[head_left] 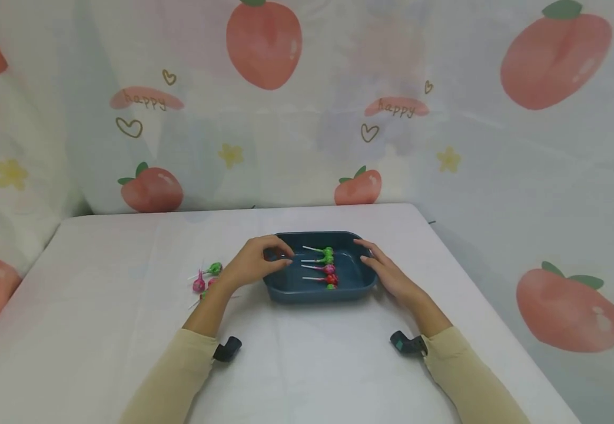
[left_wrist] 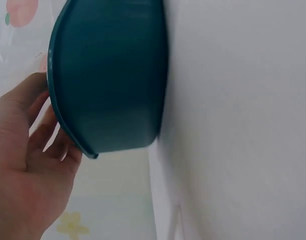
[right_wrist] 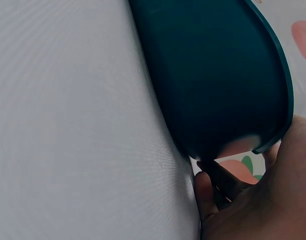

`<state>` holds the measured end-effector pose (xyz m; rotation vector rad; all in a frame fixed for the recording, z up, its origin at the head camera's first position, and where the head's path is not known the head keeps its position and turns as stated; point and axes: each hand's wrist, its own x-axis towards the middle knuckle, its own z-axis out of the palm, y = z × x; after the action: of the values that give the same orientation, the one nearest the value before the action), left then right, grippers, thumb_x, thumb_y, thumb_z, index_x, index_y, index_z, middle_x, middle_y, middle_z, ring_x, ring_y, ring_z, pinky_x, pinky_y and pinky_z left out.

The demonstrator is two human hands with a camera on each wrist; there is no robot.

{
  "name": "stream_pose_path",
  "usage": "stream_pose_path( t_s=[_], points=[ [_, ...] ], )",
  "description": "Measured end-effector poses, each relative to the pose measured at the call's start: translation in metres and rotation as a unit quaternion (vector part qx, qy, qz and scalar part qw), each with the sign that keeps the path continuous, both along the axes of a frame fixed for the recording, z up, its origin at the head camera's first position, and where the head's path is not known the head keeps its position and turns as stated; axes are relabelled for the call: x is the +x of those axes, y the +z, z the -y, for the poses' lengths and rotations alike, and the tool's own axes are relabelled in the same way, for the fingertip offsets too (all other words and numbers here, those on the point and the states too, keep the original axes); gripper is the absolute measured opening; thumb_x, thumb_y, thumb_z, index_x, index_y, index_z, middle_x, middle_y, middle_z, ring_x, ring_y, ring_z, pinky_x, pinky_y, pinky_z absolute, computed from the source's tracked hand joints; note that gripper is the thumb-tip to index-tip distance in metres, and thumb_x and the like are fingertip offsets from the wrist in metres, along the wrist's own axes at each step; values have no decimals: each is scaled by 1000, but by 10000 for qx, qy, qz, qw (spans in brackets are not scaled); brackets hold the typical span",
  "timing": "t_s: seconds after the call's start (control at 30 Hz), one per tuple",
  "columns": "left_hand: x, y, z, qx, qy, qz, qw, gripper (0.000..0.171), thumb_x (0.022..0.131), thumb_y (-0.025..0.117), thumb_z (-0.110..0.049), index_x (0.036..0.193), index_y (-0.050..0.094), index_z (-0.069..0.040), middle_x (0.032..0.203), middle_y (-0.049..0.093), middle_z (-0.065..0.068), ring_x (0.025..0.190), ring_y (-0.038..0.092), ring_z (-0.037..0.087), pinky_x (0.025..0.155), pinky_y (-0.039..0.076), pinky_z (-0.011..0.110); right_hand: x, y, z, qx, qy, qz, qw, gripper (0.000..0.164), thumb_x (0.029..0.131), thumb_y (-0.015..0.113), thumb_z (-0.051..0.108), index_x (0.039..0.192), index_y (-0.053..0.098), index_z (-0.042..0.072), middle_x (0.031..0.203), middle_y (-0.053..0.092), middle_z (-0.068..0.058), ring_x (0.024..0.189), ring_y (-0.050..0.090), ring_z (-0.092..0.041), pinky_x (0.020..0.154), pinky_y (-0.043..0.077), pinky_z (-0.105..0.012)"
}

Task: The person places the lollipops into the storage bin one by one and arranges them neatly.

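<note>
A dark blue-green tray stands on the table, with several lollipops lying in a column inside it, white sticks to the left. My left hand is over the tray's left side, thumb and forefinger bent with a gap between their tips; no lollipop shows there. In the left wrist view, the tray wall hides those fingertips. At the opposite end, my right hand rests against the rim, two extended digits reaching over it. Its other fingers lie low outside the tray's end.
Left of the tray, partly behind my left forearm, several more lollipops lie loosely on the white tablecloth. A fruit-patterned cloth hangs behind the table and along its sides. Each wrist wears a dark camera.
</note>
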<state>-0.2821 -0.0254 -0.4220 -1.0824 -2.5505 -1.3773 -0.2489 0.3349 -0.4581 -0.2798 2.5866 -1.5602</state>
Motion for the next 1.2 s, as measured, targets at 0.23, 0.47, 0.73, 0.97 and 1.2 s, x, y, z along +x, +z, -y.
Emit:
stream_pose_path(
  t_s=[0.23, 0.47, 0.73, 0.97, 1.2],
  points=[
    [-3, -5, 33, 148, 655, -124, 9977, 26, 93, 75, -2, 117, 69, -8, 107, 66, 3, 95, 58, 20, 76, 48, 36, -3, -3, 0, 17, 25, -57, 10000, 50, 112, 41, 39, 161, 34, 30, 171, 13, -8, 155, 2, -40, 115, 5, -72],
    [-3, -8, 74, -343, 714, 68, 9968, 25, 95, 73, -2, 118, 64, -5, 109, 65, 13, 98, 62, 23, 80, 52, 40, -2, -1, 1, 29, 5, -50, 10000, 50, 113, 41, 37, 161, 34, 29, 171, 13, -9, 155, 1, -41, 115, 4, -71],
    [5, -7, 117, -859, 759, 265, 9931, 22, 93, 74, -1, 114, 66, -1, 108, 66, 13, 99, 62, 26, 81, 52, 42, 0, 0, 2, 101, 17, -58, 9999, 50, 113, 40, 36, 162, 32, 26, 171, 12, -12, 155, 0, -42, 114, 4, -72],
    [12, -9, 145, -1129, 558, 299, 9916, 21, 87, 78, 4, 104, 70, -6, 100, 65, 5, 95, 59, 27, 72, 53, 35, 0, -2, 3, 44, -24, 29, 10000, 49, 113, 40, 37, 161, 33, 28, 171, 11, -11, 155, 0, -41, 115, 3, -72],
    [17, -8, 160, -1249, 550, 174, 9905, 25, 81, 83, 6, 98, 70, -7, 95, 66, 4, 91, 61, 26, 74, 53, 35, -2, -2, 3, -41, 31, -34, 10000, 50, 113, 41, 36, 161, 34, 28, 171, 12, -10, 155, 1, -40, 115, 3, -72]
  ],
)
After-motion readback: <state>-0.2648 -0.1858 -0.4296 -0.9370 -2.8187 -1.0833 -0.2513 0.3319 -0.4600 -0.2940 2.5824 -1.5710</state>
